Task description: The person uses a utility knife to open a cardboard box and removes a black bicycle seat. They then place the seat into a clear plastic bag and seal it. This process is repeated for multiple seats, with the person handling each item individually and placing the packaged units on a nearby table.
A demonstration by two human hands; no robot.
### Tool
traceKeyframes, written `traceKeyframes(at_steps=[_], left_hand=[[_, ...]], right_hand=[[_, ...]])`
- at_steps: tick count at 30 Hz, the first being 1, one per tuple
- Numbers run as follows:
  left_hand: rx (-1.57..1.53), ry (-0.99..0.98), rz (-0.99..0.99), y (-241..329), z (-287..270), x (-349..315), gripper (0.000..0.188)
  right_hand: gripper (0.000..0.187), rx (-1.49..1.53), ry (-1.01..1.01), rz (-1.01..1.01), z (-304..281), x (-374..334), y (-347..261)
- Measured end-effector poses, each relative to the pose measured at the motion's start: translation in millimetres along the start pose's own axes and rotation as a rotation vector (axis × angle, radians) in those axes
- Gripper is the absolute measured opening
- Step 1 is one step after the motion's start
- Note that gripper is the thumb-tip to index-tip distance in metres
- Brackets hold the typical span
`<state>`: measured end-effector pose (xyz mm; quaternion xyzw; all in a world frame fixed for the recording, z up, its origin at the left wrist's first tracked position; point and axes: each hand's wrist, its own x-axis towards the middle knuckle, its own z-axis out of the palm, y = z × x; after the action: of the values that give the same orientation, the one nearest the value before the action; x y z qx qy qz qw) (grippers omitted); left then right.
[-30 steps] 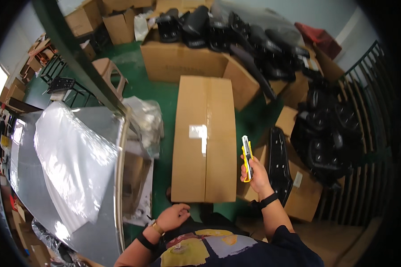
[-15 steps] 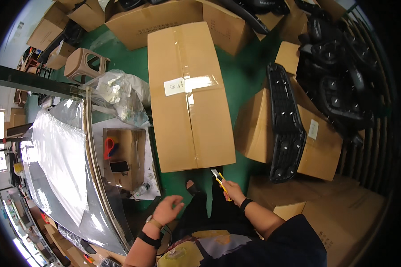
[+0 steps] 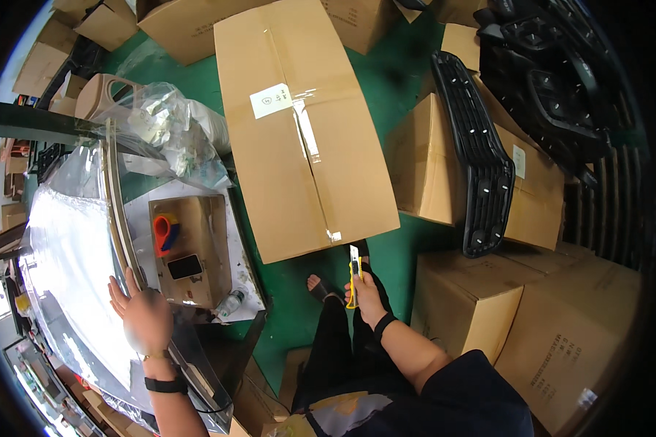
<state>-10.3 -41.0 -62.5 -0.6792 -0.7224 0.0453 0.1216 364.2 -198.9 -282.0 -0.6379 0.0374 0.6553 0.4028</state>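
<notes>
In my right hand (image 3: pixel 366 295) is a yellow utility knife (image 3: pixel 355 278), its blade pointing up toward the near edge of a large taped cardboard box (image 3: pixel 313 189). The blade stands just short of that edge. A white paper label (image 3: pixel 270 101) and clear tape lie on the box's top, along its centre seam. My left hand (image 3: pixel 144 317) is at the left with its fingers spread and holds nothing. It is over or beside the edge of a table covered with clear plastic sheeting (image 3: pixel 80 269); whether it touches cannot be told.
Left of the big box, a small carton (image 3: pixel 215 251) carries a phone (image 3: pixel 186 267) and a red-and-blue tape dispenser (image 3: pixel 165 231). A plastic bottle (image 3: pixel 231 302) lies beside it. At right, a black grille-like part (image 3: pixel 479 160) leans on a box (image 3: pixel 424 164); more cartons (image 3: pixel 474 291) stand nearer.
My left hand has swung left from near my body to the plastic-covered table, its fingers spreading. The knife blade now points more upright. The view has shifted.
</notes>
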Motion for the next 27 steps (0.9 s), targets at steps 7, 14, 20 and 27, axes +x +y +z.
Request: traceKeyframes(at_steps=[7,14,20,27], left_hand=[[-0.014,-0.022,0.013,-2.6,11.9,0.4,0.091],[-0.001,-0.027,-0.006,2.1,11.5,0.2,0.086],[0.006,-0.007,0.000,-0.1,14.9,-0.7,0.086],[-0.025,0.001,0.008,4.1,10.0,1.7,0.083]], right_hand=[[0.020,0.117,0.050,-0.017,19.7,11.1,12.1],[0.021,0.230,0.077,-0.083,28.8,12.5,24.8],[0.021,0.247,0.076,-0.112,42.3,16.0,29.5],[0.023,-0.296,-0.156,-0.115,78.2,24.5,80.9]])
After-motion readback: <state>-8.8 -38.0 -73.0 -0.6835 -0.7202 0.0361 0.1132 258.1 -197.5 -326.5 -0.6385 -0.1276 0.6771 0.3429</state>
